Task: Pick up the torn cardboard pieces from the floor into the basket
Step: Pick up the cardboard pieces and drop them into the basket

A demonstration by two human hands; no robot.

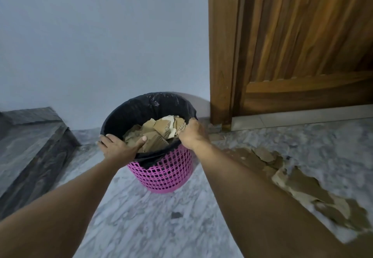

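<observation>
The marble floor (153, 227) still carries a long trail of torn cardboard pieces (302, 187) running from near the door frame (220, 55) toward the lower right, so I judge the job partly done. The pink basket (167, 175), lined with a black bag (141, 108) and tilted with its mouth toward the camera, stands by the wall and already holds a heap of cardboard scraps (159, 131). The left hand (119, 146) grips its near rim, thumb inside, while the right hand (191, 134) clutches the right rim.
</observation>
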